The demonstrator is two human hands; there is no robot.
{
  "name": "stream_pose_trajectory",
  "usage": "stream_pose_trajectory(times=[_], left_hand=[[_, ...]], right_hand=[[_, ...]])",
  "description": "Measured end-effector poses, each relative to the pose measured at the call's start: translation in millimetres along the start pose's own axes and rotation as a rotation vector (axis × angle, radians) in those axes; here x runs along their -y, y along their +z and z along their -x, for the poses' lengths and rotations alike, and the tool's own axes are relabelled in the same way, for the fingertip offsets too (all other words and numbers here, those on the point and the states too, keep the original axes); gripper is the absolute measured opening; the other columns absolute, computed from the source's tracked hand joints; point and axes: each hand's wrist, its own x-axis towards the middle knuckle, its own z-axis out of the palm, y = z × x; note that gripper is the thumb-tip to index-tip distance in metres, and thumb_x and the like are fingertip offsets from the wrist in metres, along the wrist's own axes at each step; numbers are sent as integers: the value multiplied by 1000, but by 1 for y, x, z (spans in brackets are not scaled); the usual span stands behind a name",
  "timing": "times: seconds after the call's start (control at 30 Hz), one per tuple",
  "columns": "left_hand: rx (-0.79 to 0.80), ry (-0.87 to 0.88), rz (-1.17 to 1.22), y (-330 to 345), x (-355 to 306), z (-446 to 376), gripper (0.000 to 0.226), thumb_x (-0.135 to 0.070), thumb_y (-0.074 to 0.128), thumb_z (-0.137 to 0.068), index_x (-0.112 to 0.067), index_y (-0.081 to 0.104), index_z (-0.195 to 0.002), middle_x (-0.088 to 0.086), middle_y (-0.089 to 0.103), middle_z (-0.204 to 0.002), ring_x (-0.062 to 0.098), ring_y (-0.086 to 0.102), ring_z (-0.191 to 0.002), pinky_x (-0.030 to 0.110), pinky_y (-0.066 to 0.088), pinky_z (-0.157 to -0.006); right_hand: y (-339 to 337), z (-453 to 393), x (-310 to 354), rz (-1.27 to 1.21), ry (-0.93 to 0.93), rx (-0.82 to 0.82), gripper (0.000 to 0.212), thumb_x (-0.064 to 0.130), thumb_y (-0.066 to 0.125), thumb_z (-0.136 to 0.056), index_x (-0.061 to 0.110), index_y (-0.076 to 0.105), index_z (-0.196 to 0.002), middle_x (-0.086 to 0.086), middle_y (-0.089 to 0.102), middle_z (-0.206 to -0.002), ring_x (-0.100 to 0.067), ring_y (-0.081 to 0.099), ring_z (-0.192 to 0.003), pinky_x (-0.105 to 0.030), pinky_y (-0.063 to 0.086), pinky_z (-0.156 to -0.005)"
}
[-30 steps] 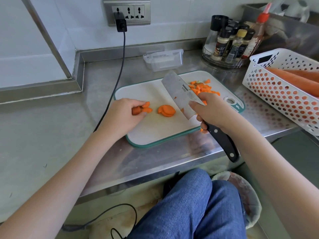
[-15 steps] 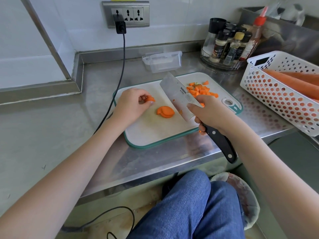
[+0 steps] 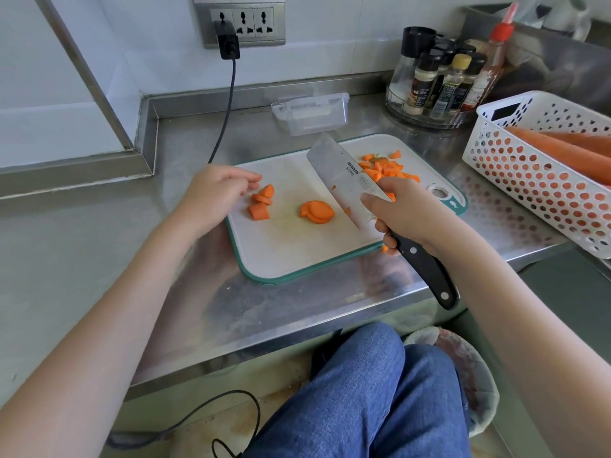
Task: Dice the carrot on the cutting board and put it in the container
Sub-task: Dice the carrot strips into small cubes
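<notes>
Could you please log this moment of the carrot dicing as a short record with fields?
left hand: beside the small carrot slices, fingers loosely curled, holding nothing
right hand: grips the knife, blade raised and tilted above the board
cutting board: holds slices at left, a stack of rounds in the middle, diced carrot at the far right
container: behind the board, no carrot seen inside
basket: whole carrots inside

basket and its carrots cut off at right edge, knife print too small to read, dice pile partly behind blade, spice labels illegible
</notes>
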Motion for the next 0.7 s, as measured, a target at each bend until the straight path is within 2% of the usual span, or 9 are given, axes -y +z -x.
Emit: stream_pose_trajectory(times=[0.1,0.17,0.27,0.37,0.47,0.6,0.7], left_hand=[[209,16,-26,-11,-7,6,27,3,58,-82,-14,67,-101,-1,70,-91,-1,64,-76,4,45,-66],[291,91,-211,-10,-3,9,38,-1,75,-73,-18,66,-105,-7,70,-93,6,59,-77,8,47,-69],[233,185,-320,-8,2,7,41,-9,82,-66,-24,69,-102,-8,68,-93,7,53,-75,18,48,-72],[250,311,-406,-9,1,7,45,-12,82,-67,-40,64,-97,-7,52,-96,3,51,-73,11,44,-68],[332,302,-345,-15,-2,11,70,-2,79,-68,-56,56,-107,-8,39,-110,4,54,-74,8,47,-73],[352,327,-339,-18,-3,13,68,3,77,-69,-62,63,-81,-17,41,-108,-4,57,-71,4,45,-72],[349,363,-366,-13,-3,13,63,-2,80,-68,-62,64,-75,-15,46,-100,2,57,-71,4,43,-68]], right_hand=[[0,0,0,4,-8,-7,15,27,46,-99,16,54,-103,-8,52,-65,-19,45,-36,-30,47,-45],[0,1,1,6,-1,-8,14,27,45,-99,17,54,-105,-8,52,-66,-18,44,-37,-28,46,-44],[0,2,1,-15,6,-5,16,26,45,-99,16,55,-107,-9,52,-67,-19,44,-37,-28,46,-44],[0,3,0,-8,5,6,17,27,45,-99,17,54,-111,-9,53,-67,-19,44,-36,-27,46,-44],[-1,4,-1,-23,7,11,17,26,45,-100,18,54,-112,-9,51,-67,-19,43,-37,-24,44,-41],[-2,4,-1,-29,6,10,17,25,45,-100,18,54,-111,-9,50,-67,-18,42,-36,-23,42,-39],[-2,6,0,-16,-2,14,14,26,45,-100,20,53,-110,-8,51,-67,-17,43,-37,-23,43,-39]])
